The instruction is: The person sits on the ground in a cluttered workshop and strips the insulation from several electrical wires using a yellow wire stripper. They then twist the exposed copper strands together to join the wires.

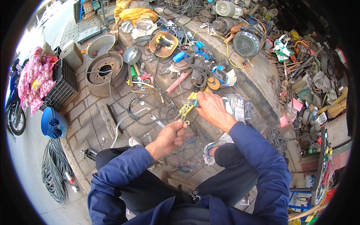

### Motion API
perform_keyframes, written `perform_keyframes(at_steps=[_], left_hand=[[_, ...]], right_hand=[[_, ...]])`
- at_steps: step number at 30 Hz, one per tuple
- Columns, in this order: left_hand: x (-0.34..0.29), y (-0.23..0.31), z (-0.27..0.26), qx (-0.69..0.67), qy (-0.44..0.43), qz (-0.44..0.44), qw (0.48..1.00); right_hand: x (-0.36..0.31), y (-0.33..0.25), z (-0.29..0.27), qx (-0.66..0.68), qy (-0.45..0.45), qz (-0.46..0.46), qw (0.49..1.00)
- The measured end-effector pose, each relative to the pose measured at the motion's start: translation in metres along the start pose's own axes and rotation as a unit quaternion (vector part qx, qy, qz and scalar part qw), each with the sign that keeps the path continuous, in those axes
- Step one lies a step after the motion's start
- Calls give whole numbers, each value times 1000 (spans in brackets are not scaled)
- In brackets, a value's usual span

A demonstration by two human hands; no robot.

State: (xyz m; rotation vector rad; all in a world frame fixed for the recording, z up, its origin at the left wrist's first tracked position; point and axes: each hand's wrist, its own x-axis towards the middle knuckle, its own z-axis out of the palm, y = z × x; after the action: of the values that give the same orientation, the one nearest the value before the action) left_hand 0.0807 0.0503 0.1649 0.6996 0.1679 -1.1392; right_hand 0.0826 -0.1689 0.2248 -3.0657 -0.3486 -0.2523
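Note:
My right hand is closed around a yellow hand tool that looks like wire strippers; its far part is hidden by my fingers. Just to the left and nearer to me, my left hand is closed in a pinch on thin wires, whose upper ends reach the yellow tool. On the paving beneath my hands lies a tangle of thin coloured wires. A wrench lies beside my left hand. Beyond my right hand are a copper-coloured spool and a red cylinder.
Ahead stand a rusty wheel rim and a tan bowl. Motors and heaped scrap fill the right. At left are a blue bucket, a cable coil and a black crate. Black cable crosses the paving.

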Motion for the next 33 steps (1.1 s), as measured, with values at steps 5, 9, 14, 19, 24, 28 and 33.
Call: perform_keyframes(at_steps=[5,9,14,19,24,28,33], left_hand=[[0,-2,1,-22,-1,-30,999],[-1,0,1,-44,1,-27,999],[-1,0,0,-50,-11,-21,998],[0,0,-2,-60,-21,-20,998],[-1,1,1,-62,-13,-26,998],[-4,-1,6,-21,-10,-13,1000],[-10,-7,13,1,4,-14,1000]], right_hand=[[3,1,5,13,39,-38,998],[3,4,6,16,52,-40,998],[3,6,7,21,57,-46,997],[2,6,9,19,59,-39,997],[4,9,9,15,59,-47,997],[6,14,10,6,45,-38,998],[5,21,19,-23,-34,18,999]])
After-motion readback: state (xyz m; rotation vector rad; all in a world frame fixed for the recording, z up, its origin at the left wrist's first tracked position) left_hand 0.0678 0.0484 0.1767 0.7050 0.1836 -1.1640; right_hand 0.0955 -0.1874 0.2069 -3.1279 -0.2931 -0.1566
